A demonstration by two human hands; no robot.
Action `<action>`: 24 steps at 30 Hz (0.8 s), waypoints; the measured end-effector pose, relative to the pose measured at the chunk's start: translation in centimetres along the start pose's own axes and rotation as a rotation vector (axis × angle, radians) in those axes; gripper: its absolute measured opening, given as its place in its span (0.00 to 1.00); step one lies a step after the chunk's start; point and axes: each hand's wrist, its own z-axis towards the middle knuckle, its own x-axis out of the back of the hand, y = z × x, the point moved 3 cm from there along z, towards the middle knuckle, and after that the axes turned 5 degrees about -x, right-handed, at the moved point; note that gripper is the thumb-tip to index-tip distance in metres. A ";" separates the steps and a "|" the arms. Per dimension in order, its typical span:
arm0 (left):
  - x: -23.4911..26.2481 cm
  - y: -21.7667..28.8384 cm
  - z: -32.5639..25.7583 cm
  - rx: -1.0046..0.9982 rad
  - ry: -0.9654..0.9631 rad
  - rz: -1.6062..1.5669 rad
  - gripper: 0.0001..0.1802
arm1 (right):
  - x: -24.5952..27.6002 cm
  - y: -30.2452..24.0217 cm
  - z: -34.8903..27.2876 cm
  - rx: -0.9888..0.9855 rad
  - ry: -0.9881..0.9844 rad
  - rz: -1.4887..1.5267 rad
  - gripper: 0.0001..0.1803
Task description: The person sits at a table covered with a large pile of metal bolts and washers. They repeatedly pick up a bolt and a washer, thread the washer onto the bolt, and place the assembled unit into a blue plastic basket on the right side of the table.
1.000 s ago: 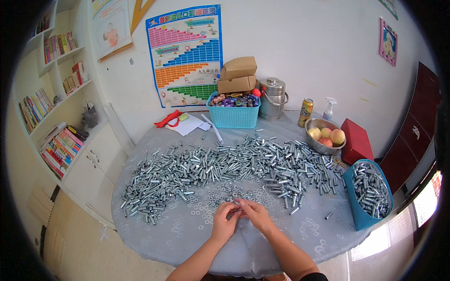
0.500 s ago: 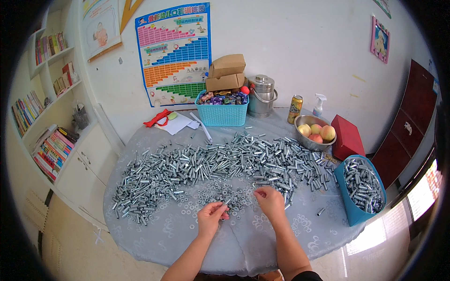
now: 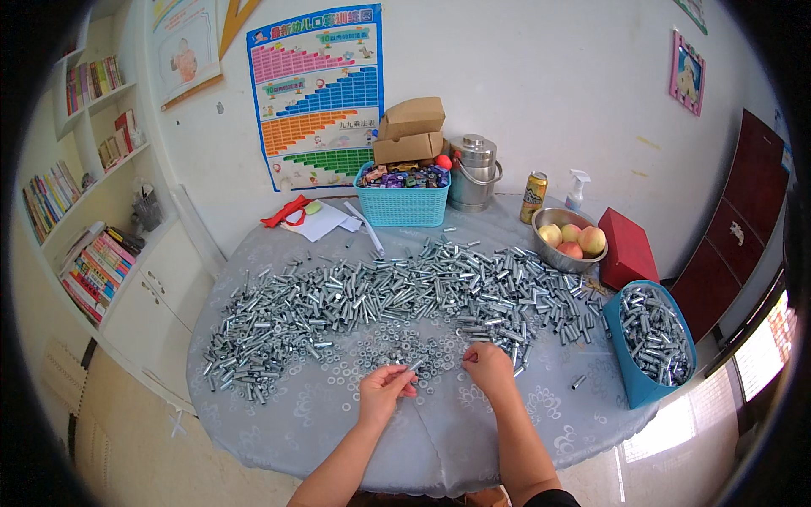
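Note:
A long heap of silver metal sleeves and bolts (image 3: 380, 296) runs across the round table (image 3: 439, 439), which has a pale patterned cloth. A patch of small flat washers (image 3: 397, 351) lies in front of the heap. My left hand (image 3: 384, 390) pinches a small silver bolt just below the washers. My right hand (image 3: 487, 367) rests at the near edge of the heap, fingertips closed on a small metal piece. A blue bin (image 3: 650, 342) full of finished metal parts stands at the table's right edge.
At the back stand a teal basket (image 3: 401, 203), two cardboard boxes (image 3: 410, 131), a steel pot (image 3: 473, 173), a can (image 3: 534, 196), a spray bottle (image 3: 576, 190), a bowl of peaches (image 3: 568, 241) and a red box (image 3: 627, 249). Bookshelves (image 3: 89, 211) line the left wall.
My hands, joined together a second ago, have separated. The left stays low with a bolt; the right has reached to the heap's edge. The view has also shifted slightly.

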 end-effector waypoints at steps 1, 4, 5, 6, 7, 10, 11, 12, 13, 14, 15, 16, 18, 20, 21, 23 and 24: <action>0.0 0.0 0.0 0.006 -0.001 -0.004 0.08 | -0.2 0.0 0.1 0.012 0.003 0.029 0.09; 0.0 0.0 0.0 0.025 -0.011 -0.017 0.09 | 0.0 -1.2 0.1 -0.001 -0.074 0.351 0.07; 0.0 -0.1 0.0 0.030 -0.020 -0.022 0.09 | 0.0 -1.8 0.1 -0.012 -0.115 0.496 0.06; 0.0 -0.1 -0.1 0.036 -0.028 -0.026 0.09 | -0.3 -2.1 0.1 -0.040 -0.187 0.651 0.06; 0.0 -0.1 0.0 0.046 -0.040 -0.021 0.09 | -0.7 -2.4 0.0 -0.069 -0.259 0.805 0.06; -0.2 -0.1 -0.1 0.076 -0.076 -0.023 0.09 | -1.2 -3.0 -0.2 -0.104 -0.359 0.996 0.07; -0.2 -0.1 -0.1 0.086 -0.088 -0.037 0.09 | -1.4 -3.1 -0.3 -0.107 -0.373 1.015 0.07; -0.3 -0.1 -0.2 0.096 -0.101 -0.051 0.09 | -1.5 -3.1 -0.3 -0.100 -0.388 1.005 0.08; -0.3 -0.1 -0.2 0.105 -0.103 -0.063 0.09 | -1.6 -3.1 -0.4 -0.093 -0.403 0.995 0.08; -0.3 0.0 -0.2 0.115 -0.104 -0.074 0.09 | -1.7 -3.2 -0.4 -0.086 -0.418 0.984 0.09; -0.3 0.0 -0.2 0.124 -0.106 -0.086 0.09 | -1.6 -3.3 -0.5 -0.095 -0.411 0.962 0.09; -0.2 0.0 -0.2 0.136 -0.103 -0.096 0.09 | -1.4 -3.5 -0.7 -0.104 -0.404 0.940 0.10; -0.2 0.0 -0.2 0.160 -0.095 -0.117 0.09 | -1.5 -3.7 -0.8 -0.109 -0.380 0.905 0.10; 0.0 -0.1 -0.2 0.163 -0.097 -0.121 0.09 | -1.6 -3.6 -0.8 -0.099 -0.346 0.881 0.10; 0.0 -0.2 -0.2 0.164 -0.098 -0.123 0.09 | -1.7 -3.5 -0.8 -0.066 -0.347 0.857 0.11; -0.1 -0.2 -0.2 0.172 -0.100 -0.127 0.09 | -1.8 -3.4 -0.7 0.000 -0.349 0.807 0.12; -0.1 -0.2 -0.2 0.175 -0.101 -0.129 0.09 | -1.7 -3.5 -0.7 -0.037 -0.387 0.826 0.13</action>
